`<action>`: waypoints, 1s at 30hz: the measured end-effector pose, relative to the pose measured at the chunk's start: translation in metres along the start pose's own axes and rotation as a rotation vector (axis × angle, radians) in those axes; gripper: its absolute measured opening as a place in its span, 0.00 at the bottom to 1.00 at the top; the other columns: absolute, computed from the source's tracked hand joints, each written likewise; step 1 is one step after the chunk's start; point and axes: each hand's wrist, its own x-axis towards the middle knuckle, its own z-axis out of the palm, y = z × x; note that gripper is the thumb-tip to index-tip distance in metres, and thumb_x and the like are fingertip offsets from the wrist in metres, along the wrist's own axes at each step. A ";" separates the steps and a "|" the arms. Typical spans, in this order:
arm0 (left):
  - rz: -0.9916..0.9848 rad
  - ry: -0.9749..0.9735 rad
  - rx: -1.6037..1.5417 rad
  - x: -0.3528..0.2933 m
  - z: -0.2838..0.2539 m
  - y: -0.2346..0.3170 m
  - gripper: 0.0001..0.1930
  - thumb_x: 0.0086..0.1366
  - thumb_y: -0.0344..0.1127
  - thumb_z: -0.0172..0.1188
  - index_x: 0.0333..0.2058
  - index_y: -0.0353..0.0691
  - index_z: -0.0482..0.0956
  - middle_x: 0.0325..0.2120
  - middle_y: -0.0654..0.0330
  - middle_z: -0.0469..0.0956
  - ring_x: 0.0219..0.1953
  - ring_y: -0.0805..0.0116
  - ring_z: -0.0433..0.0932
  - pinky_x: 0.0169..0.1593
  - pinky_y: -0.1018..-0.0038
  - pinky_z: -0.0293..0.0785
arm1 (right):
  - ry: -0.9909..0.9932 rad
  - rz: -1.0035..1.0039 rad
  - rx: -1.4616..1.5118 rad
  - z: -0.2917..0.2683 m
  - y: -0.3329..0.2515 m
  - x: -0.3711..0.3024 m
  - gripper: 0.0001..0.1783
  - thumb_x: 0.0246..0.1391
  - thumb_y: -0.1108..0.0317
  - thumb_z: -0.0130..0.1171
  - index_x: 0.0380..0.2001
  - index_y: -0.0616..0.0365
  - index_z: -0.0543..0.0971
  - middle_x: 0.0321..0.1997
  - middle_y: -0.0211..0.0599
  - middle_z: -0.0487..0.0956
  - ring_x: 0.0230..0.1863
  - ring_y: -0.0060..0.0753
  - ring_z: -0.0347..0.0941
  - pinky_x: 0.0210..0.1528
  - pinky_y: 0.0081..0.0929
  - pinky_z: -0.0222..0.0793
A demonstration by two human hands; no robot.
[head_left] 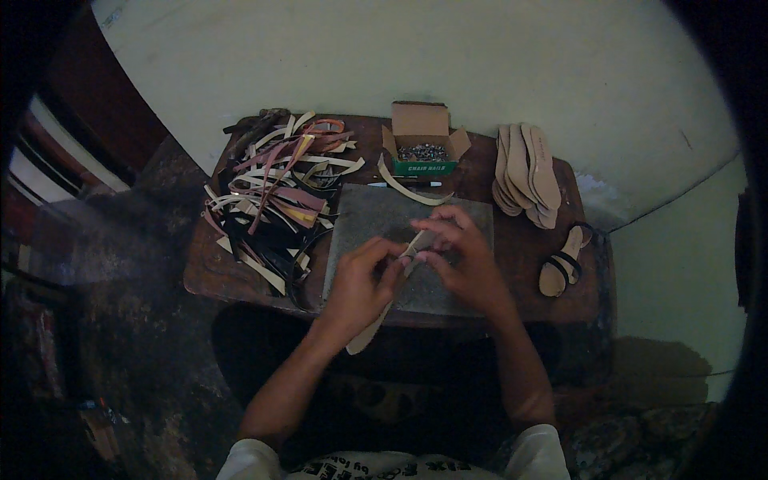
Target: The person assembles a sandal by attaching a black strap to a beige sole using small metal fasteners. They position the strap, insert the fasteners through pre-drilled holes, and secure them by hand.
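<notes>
Between my two hands is a tan sandal insole [369, 335], tilted nearly edge-on so that its lower end points toward me. My left hand [358, 282] pinches its middle, thumb and fingertips together. On the other side, my right hand [466, 260] has its thumb and bent fingers closed on the upper part. Whether a strap or nail is between the fingertips, I cannot tell. Beneath the hands lies a grey square slab [352, 220]. A curved cream strap [410, 190] rests at its far edge, near a pen [436, 184].
A tangled heap of cut straps [276, 188] covers the table's left. At the back stands an open green box [424, 168] of small nails [422, 152]. Stacked tan insoles [524, 172] and a black-strapped sandal [566, 268] lie right on the brown table [512, 264], against a pale wall [448, 56].
</notes>
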 end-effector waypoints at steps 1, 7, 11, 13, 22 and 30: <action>0.025 -0.008 0.004 0.001 -0.001 0.000 0.07 0.64 0.29 0.67 0.41 0.35 0.83 0.34 0.54 0.83 0.35 0.62 0.84 0.39 0.70 0.77 | 0.002 0.006 0.014 0.000 0.000 -0.001 0.27 0.50 0.82 0.67 0.54 0.51 0.81 0.53 0.37 0.70 0.38 0.25 0.74 0.43 0.27 0.75; 0.107 -0.036 0.023 0.002 -0.006 -0.003 0.07 0.63 0.29 0.68 0.38 0.35 0.83 0.34 0.53 0.83 0.35 0.56 0.84 0.39 0.68 0.78 | -0.017 0.007 0.024 0.002 -0.001 -0.005 0.21 0.50 0.80 0.69 0.47 0.55 0.79 0.51 0.36 0.71 0.35 0.25 0.73 0.42 0.27 0.74; 0.135 -0.017 0.040 0.001 -0.007 -0.004 0.06 0.62 0.28 0.68 0.37 0.34 0.83 0.33 0.53 0.83 0.35 0.55 0.85 0.38 0.67 0.78 | 0.005 -0.038 0.044 0.006 0.004 -0.005 0.20 0.49 0.80 0.70 0.46 0.55 0.79 0.49 0.36 0.72 0.35 0.26 0.73 0.41 0.27 0.74; 0.158 -0.005 0.041 0.001 -0.006 -0.006 0.06 0.62 0.28 0.68 0.36 0.34 0.83 0.33 0.53 0.83 0.35 0.55 0.85 0.38 0.67 0.78 | 0.014 -0.051 0.045 0.007 0.005 -0.005 0.20 0.49 0.80 0.70 0.45 0.55 0.79 0.49 0.36 0.73 0.35 0.27 0.74 0.41 0.28 0.73; 0.211 -0.014 0.079 0.003 -0.006 -0.005 0.05 0.62 0.27 0.68 0.35 0.33 0.82 0.33 0.53 0.83 0.35 0.54 0.85 0.39 0.66 0.78 | 0.047 -0.081 0.021 0.009 0.006 -0.008 0.19 0.48 0.80 0.69 0.44 0.55 0.80 0.47 0.36 0.75 0.34 0.30 0.75 0.39 0.29 0.74; 0.181 -0.035 0.067 0.002 -0.007 -0.005 0.05 0.61 0.26 0.67 0.36 0.34 0.82 0.34 0.52 0.83 0.37 0.54 0.84 0.41 0.65 0.79 | 0.001 -0.029 -0.007 0.003 -0.001 -0.007 0.18 0.48 0.79 0.70 0.44 0.55 0.80 0.47 0.36 0.75 0.34 0.30 0.75 0.39 0.29 0.74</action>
